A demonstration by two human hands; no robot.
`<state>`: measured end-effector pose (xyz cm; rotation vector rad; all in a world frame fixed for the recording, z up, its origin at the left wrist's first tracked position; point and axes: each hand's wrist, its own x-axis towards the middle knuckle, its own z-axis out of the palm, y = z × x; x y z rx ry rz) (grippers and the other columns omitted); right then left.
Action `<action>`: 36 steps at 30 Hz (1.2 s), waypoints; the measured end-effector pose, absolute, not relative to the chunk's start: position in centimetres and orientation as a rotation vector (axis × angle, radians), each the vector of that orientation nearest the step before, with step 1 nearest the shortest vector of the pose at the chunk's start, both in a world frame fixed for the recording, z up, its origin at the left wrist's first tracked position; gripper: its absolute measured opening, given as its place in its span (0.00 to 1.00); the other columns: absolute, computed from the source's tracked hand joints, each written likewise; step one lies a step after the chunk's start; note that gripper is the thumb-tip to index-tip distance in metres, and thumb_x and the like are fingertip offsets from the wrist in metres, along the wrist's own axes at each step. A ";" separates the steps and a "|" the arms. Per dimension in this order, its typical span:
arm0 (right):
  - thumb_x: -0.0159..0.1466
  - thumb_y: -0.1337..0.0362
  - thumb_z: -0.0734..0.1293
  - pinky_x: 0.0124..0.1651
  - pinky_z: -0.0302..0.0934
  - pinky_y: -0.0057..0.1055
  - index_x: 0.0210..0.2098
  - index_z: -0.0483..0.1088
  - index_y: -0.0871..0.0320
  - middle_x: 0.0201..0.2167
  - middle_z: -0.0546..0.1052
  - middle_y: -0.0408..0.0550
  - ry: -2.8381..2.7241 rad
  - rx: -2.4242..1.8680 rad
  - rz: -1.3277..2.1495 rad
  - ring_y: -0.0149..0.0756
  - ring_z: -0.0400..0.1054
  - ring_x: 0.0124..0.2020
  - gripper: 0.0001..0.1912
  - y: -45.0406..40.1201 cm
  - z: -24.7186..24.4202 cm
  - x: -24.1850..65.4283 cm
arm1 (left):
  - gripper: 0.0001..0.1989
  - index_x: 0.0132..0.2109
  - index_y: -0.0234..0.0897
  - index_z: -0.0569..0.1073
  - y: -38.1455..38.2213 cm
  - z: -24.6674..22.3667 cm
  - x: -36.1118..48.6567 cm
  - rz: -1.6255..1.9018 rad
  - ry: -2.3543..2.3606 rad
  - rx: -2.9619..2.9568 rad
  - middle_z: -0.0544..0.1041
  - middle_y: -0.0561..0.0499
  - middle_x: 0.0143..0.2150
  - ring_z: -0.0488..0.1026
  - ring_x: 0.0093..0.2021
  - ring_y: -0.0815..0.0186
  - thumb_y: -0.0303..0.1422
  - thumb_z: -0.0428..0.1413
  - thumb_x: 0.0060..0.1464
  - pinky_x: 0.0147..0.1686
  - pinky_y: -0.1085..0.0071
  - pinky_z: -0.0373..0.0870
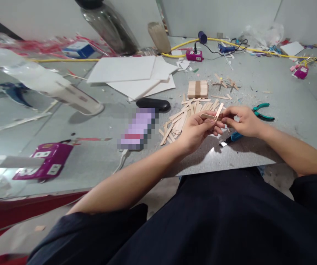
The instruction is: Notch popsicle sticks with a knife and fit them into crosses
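Observation:
Between the fingers of my left hand (197, 129) is a small piece made of joined wooden craft sticks (218, 111), with one stick pointing up and another to the left. My right hand (238, 119) meets it from the right, thumb and fingers pinched together at its edge; what exactly they grip is hidden. A loose pile of craft sticks (179, 119) lies behind and left of my left hand. Under my right hand rests a blue utility knife (234, 137) with its blade out. Green-handled pliers (263, 117) lie to the right.
A banded bundle of craft sticks (194, 89) stands behind the pile, near small stick figures (232, 85). To the left are a phone (138, 129), a black case (154, 105), white boards (125, 70), a bottle (75, 95) and a purple power socket (50, 160). A yellow cable (238, 41) crosses the back.

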<state>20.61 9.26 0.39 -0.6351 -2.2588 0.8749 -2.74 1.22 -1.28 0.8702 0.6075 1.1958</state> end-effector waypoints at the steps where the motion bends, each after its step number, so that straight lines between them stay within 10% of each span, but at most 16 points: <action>1: 0.77 0.53 0.72 0.41 0.66 0.37 0.46 0.83 0.56 0.35 0.84 0.47 -2.293 -0.664 0.854 0.38 0.73 0.33 0.13 9.8 0.8 21.1 | 0.23 0.48 0.33 0.83 1.2 -1.2 -2.8 1.194 0.622 0.863 0.92 0.46 0.38 0.88 0.32 0.66 0.36 0.83 0.53 0.35 0.73 0.83; 7: 0.75 0.63 0.74 0.53 0.66 0.41 0.56 0.87 0.55 0.52 0.89 0.55 -2.916 -1.204 0.167 0.48 0.80 0.52 0.12 12.5 2.9 23.9 | 0.15 0.47 0.32 0.85 1.3 -0.7 -3.2 1.237 0.709 0.828 0.92 0.45 0.40 0.88 0.33 0.67 0.32 0.77 0.57 0.35 0.74 0.82; 18: 0.76 0.64 0.70 0.55 0.70 0.50 0.42 0.90 0.59 0.45 0.89 0.66 -2.905 -1.556 -0.125 0.58 0.82 0.49 0.13 13.1 0.2 21.5 | 0.09 0.45 0.32 0.85 1.3 -0.3 -3.2 1.249 0.765 0.781 0.91 0.44 0.40 0.88 0.33 0.67 0.29 0.73 0.59 0.36 0.74 0.84; 26: 0.69 0.64 0.74 0.49 0.70 0.46 0.39 0.85 0.60 0.39 0.88 0.68 -2.639 -1.645 0.076 0.60 0.83 0.45 0.06 13.5 -0.3 20.6 | 0.11 0.47 0.31 0.84 1.4 -0.5 -3.3 1.266 0.738 0.755 0.91 0.44 0.39 0.88 0.33 0.67 0.28 0.73 0.59 0.36 0.74 0.84; 36: 0.73 0.56 0.68 0.25 0.50 0.31 0.38 0.68 0.50 0.21 0.62 0.35 -1.956 -1.101 1.196 0.30 0.51 0.21 0.09 8.5 3.8 20.8 | 0.19 0.50 0.33 0.82 1.4 -1.3 -3.1 1.318 0.753 0.884 0.91 0.46 0.39 0.89 0.34 0.65 0.35 0.78 0.57 0.38 0.71 0.86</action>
